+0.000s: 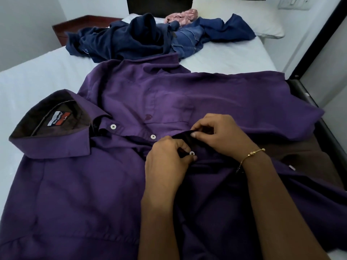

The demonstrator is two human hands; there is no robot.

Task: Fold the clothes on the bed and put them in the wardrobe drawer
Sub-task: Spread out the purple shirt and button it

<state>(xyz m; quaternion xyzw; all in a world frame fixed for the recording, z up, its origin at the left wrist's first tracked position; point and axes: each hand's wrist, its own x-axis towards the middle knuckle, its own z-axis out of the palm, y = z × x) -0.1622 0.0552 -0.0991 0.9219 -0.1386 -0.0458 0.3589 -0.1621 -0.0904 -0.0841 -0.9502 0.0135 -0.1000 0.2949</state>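
The purple shirt (97, 181) lies spread on the bed (33, 76). The left hand (167, 162) pinches a white button (191, 153) between thumb and curled fingers. Just above it, the right hand (217, 136) pinches the dark placket edge (180, 136), fingers closed narrowly.

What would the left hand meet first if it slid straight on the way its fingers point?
Probably the right hand: the left hand, pinching a white button on the purple cotton shirt, points at it across a dark placket fold.
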